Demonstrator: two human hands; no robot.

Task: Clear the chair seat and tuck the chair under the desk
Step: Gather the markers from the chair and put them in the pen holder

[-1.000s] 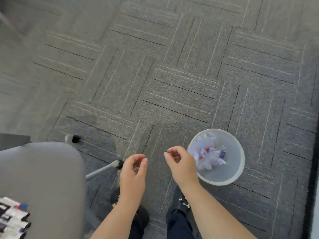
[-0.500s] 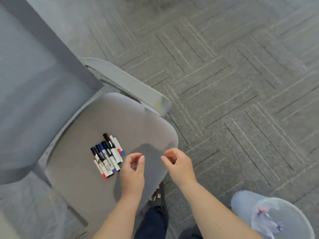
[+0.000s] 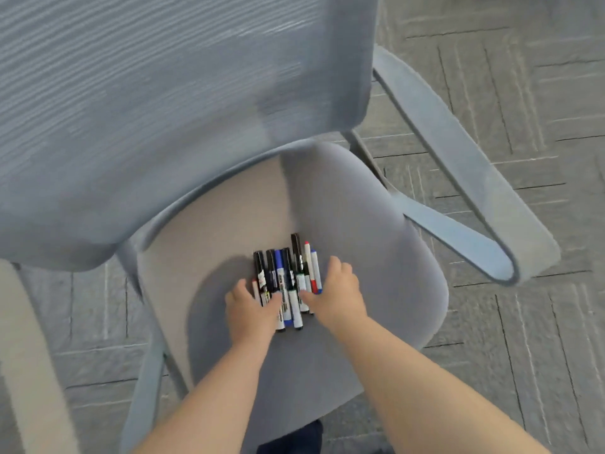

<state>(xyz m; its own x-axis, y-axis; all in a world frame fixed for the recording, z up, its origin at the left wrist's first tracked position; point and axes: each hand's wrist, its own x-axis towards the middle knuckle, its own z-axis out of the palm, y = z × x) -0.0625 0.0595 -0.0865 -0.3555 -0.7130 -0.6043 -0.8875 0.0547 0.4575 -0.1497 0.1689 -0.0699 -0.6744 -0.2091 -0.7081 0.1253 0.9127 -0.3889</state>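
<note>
Both hands, held empty in the air half a second ago, are now down on the grey padded chair seat [image 3: 376, 257], bracketing the row of black, blue and red whiteboard markers [image 3: 288, 280]. Bin gone from view. Reads as clearing in progress: gather about to begin. Left hand [image 3: 252, 309] spread, thumb lying over marker barrels; right hand [image 3: 337, 293] half-curled, thumb against the row's right side. Nothing lifted yet. Desk not visible.

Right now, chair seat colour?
Plain light grey fabric on the chair seat, no pattern; head view shows it.
</note>
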